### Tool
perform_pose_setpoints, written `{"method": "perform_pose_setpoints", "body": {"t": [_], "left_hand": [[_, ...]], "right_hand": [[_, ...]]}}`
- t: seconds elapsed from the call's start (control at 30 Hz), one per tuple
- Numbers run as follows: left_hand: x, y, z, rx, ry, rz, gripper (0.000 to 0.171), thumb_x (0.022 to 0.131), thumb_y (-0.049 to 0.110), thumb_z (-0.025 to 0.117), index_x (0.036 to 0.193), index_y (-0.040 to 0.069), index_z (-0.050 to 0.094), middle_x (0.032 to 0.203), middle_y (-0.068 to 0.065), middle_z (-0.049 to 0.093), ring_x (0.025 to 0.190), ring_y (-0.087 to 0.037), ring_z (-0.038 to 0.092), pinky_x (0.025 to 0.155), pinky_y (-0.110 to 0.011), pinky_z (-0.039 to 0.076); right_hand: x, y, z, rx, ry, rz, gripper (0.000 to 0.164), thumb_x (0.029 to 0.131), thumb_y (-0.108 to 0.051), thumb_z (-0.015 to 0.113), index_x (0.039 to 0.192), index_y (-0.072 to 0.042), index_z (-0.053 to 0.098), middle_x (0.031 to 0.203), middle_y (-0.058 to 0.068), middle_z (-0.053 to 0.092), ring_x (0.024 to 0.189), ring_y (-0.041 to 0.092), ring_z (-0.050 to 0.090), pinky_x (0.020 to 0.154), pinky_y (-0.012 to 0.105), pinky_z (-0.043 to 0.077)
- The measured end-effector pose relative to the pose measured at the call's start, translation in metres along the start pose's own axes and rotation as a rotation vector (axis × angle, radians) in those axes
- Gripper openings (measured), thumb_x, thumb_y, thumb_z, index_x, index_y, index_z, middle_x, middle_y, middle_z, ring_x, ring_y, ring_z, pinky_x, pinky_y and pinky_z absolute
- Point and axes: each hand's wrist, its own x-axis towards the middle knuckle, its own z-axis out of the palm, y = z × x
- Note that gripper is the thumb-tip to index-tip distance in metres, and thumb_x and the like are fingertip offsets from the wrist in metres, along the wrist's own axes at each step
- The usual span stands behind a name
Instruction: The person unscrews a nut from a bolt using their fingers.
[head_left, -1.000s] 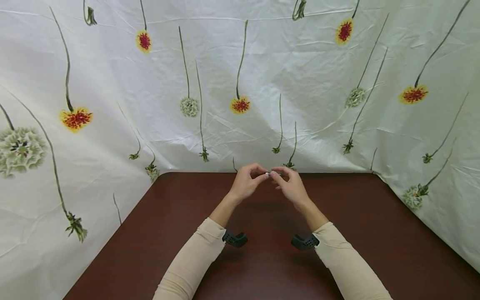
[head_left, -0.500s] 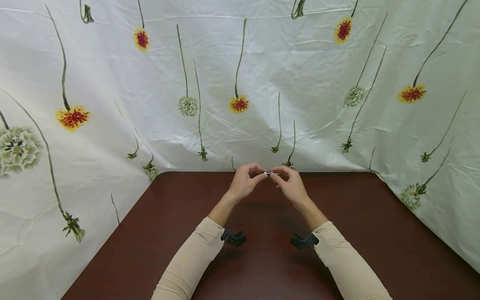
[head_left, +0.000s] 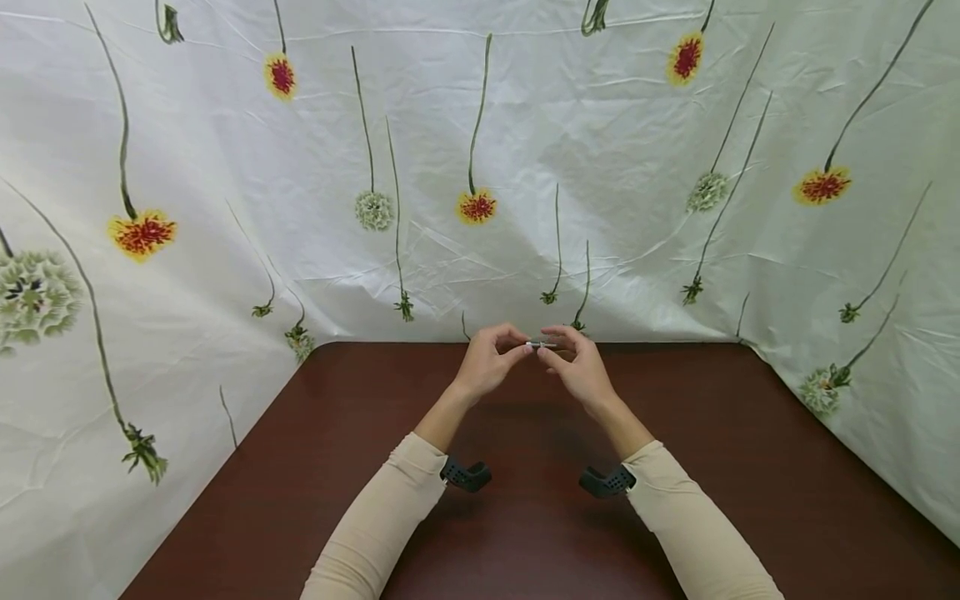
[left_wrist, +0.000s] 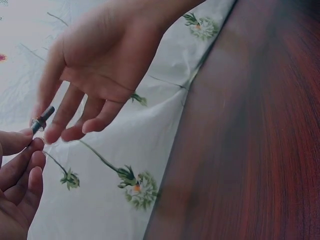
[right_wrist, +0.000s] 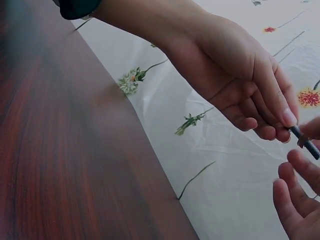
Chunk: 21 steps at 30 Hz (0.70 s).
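Observation:
In the head view, the left hand and right hand meet above the table's far part, with a small metal bolt between them. My left thumb and fingers pinch one end of this threaded bolt; the left wrist view shows the left hand at lower left. Around the shaft sits a blurred nut-like ring. Reaching in from the top there, the right hand has its digits spread about the bolt. One digit is close to the ring; another stands apart from the shaft.
Below the hands lies a dark reddish-brown tabletop. Behind and at both sides hangs a white flower-printed curtain, meeting the table's far edge. A dark wrist camera band sits on each arm, the left and the right.
My right index finger has lifted and the right fingers have parted slightly, so more of the bolt shows. The left hand keeps its pinch; the head view has shifted a little.

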Motion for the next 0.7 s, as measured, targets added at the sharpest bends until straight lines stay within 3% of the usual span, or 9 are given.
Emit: {"method": "perform_pose_setpoints", "body": {"t": [0.2,0.4,0.47,0.57,0.7], "left_hand": [[-0.0003,0.0008,0.0000,0.000,-0.007,-0.008,0.009,0.098,0.009,0.074,0.105,0.005,0.075,0.103,-0.005,0.076,0.097,-0.022,0.069,0.086,-0.048,0.054],[-0.0003,0.0016,-0.0003,0.013,0.004,-0.008,0.009,0.097,0.008,0.074,0.105,0.005,0.076,0.104,-0.006,0.076,0.100,-0.022,0.069,0.087,-0.045,0.054],[-0.0005,0.0021,0.0000,0.007,0.003,-0.015,0.009,0.097,0.009,0.075,0.105,0.005,0.076,0.104,-0.006,0.076,0.099,-0.023,0.069,0.087,-0.045,0.054],[-0.0003,0.0023,0.0011,-0.003,0.007,-0.028,0.010,0.097,0.010,0.075,0.106,0.005,0.076,0.105,-0.008,0.076,0.099,-0.025,0.069,0.088,-0.047,0.054],[0.0006,0.0008,0.0032,-0.013,0.021,-0.037,0.011,0.096,0.006,0.075,0.106,0.001,0.075,0.106,-0.014,0.075,0.101,-0.031,0.069,0.088,-0.052,0.053]], "right_hand": [[0.0009,0.0000,-0.0001,-0.018,0.009,0.018,0.030,0.107,-0.016,0.062,0.126,0.006,0.066,0.114,0.025,0.068,0.105,0.046,0.065,0.088,0.051,0.056],[0.0012,-0.0002,-0.0004,-0.007,-0.003,0.011,0.033,0.104,-0.011,0.065,0.134,0.003,0.062,0.126,0.022,0.065,0.107,0.040,0.065,0.090,0.059,0.053],[0.0012,0.0006,-0.0004,-0.005,-0.001,0.018,0.032,0.105,-0.014,0.063,0.133,0.003,0.063,0.123,0.024,0.066,0.107,0.039,0.065,0.090,0.058,0.053],[0.0016,0.0016,-0.0004,-0.016,0.007,0.020,0.029,0.107,-0.016,0.060,0.127,0.006,0.066,0.114,0.026,0.068,0.105,0.043,0.065,0.088,0.054,0.055],[0.0015,0.0015,-0.0005,-0.002,-0.003,0.018,0.027,0.105,-0.009,0.063,0.129,0.004,0.065,0.121,0.025,0.066,0.109,0.048,0.063,0.089,0.057,0.054]]}}
